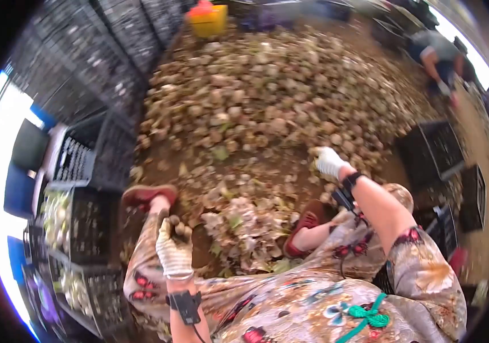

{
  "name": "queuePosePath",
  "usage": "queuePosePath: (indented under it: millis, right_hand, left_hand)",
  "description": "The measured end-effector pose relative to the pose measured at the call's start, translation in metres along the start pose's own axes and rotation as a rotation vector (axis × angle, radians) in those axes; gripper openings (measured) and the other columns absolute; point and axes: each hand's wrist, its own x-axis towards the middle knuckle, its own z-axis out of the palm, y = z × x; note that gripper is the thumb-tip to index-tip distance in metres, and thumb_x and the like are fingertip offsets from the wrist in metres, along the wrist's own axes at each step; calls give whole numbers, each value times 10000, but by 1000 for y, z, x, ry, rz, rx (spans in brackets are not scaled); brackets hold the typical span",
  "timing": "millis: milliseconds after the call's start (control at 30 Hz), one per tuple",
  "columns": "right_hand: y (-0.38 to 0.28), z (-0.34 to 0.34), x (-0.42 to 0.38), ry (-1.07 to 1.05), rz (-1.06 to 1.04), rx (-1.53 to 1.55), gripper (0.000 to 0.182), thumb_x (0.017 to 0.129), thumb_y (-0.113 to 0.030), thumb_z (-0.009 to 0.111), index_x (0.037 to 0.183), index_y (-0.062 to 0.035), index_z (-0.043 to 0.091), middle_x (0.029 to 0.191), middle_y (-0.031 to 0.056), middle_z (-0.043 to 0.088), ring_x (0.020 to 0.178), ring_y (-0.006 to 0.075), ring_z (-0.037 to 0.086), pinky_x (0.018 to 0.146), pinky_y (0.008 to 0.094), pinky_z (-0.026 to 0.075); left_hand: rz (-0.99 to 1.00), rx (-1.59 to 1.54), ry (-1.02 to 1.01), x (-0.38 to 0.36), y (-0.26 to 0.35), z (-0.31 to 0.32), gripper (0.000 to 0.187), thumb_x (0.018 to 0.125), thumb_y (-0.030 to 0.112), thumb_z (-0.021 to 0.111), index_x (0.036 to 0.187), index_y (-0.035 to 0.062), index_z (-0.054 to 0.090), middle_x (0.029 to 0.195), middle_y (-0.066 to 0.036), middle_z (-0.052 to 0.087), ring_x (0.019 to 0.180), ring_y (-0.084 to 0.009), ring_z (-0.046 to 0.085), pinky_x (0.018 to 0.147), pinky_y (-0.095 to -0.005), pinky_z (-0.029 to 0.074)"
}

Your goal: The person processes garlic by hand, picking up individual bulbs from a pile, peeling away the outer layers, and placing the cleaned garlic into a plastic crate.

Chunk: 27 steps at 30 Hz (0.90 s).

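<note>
My left hand (174,251), in a pale striped glove with dark, dirty fingertips, hovers above my left thigh. Its fingers are curled in, and what they hold, if anything, is hidden. Stretched forward, my right hand (329,162) wears a white glove and is at the near right edge of a big pile of roundish, dry-skinned bulbs (256,86). Blur keeps me from telling whether its fingers hold a bulb. On the ground between my red shoes lies a heap of papery skins and leaf scraps (247,231).
Black plastic crates (98,151) are stacked at the left; one holds whitish-green bulbs (57,220). More black crates (436,148) stand at the right. A yellow container (208,22) is behind the pile. Another person (438,57) bends down at the far right.
</note>
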Motion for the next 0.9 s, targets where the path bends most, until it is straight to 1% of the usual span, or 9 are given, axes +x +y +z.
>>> queuePosePath:
  millis: [167, 333, 367, 400, 533, 600, 633, 800, 900]
  right_hand:
    - [115, -22, 25, -173, 191, -498, 233, 832, -201, 549, 893, -14, 675, 932, 177, 659, 889, 324, 631, 732, 375, 496]
    - [130, 32, 36, -654, 199, -602, 236, 750, -255, 563, 859, -99, 704, 933, 110, 682, 849, 256, 652, 719, 363, 495]
    - [86, 49, -11, -555, 49, -692, 249, 770, -229, 530, 910, -125, 708, 976, 78, 682, 884, 235, 651, 734, 355, 503]
    - [79, 67, -15, -543, 245, -691, 286, 784, -207, 501, 980, -139, 699, 1043, 66, 668, 940, 212, 642, 765, 332, 508]
    - [79, 106, -7, -671, 530, -736, 303, 782, -166, 550, 1048, -113, 683, 1083, 90, 655, 971, 288, 634, 660, 497, 522]
    - [89, 106, -1, -694, 417, -713, 300, 790, -145, 548, 1057, -96, 676, 1092, 101, 649, 975, 289, 632, 643, 504, 521]
    - [94, 110, 1, -665, 407, -684, 325, 807, -173, 559, 1107, -89, 650, 1166, 83, 618, 1021, 305, 610, 690, 559, 503]
    - [82, 66, 17, -510, 168, -449, 286, 819, -204, 526, 1029, -79, 674, 1081, 157, 638, 958, 268, 639, 762, 353, 514]
    - [17, 16, 16, -537, 485, 477, 380, 799, -428, 580, 768, -63, 683, 721, 55, 652, 584, 155, 611, 540, 345, 501]
  left_hand:
    - [-183, 135, -280, 17, -23, 3, 260, 946, 178, 504, 1191, 90, 513, 755, 5, 535, 596, -93, 436, 541, -224, 402]
    - [-243, 300, 18, 17, -32, 36, 273, 929, 154, 520, 1193, 86, 515, 863, -61, 629, 683, -155, 589, 632, -304, 532]
    - [-281, 281, 66, 17, -35, 33, 274, 924, 152, 527, 1191, 88, 520, 865, -70, 633, 685, -166, 600, 633, -318, 540]
    - [-306, 245, 96, 22, -40, 31, 275, 920, 151, 533, 1188, 91, 525, 867, -78, 637, 688, -176, 611, 634, -331, 548]
    - [-353, 243, -23, 17, -39, 26, 240, 916, 152, 529, 1147, 95, 555, 931, -94, 630, 775, -205, 626, 664, -392, 551]
    - [-355, 219, -32, 18, -39, 26, 237, 916, 148, 526, 1144, 93, 556, 926, -101, 629, 769, -205, 621, 660, -393, 542]
    - [-348, 245, 34, 19, -38, 25, 237, 913, 145, 526, 1143, 93, 557, 909, -101, 626, 761, -212, 615, 657, -393, 533]
    - [-355, 182, -104, 28, -47, 19, 270, 900, 104, 531, 1167, 69, 539, 957, -131, 597, 841, -231, 587, 672, -364, 520]
    - [-329, 311, -171, 25, -58, 29, 354, 888, 89, 541, 1238, 85, 485, 1039, -140, 573, 885, -248, 582, 690, -379, 526]
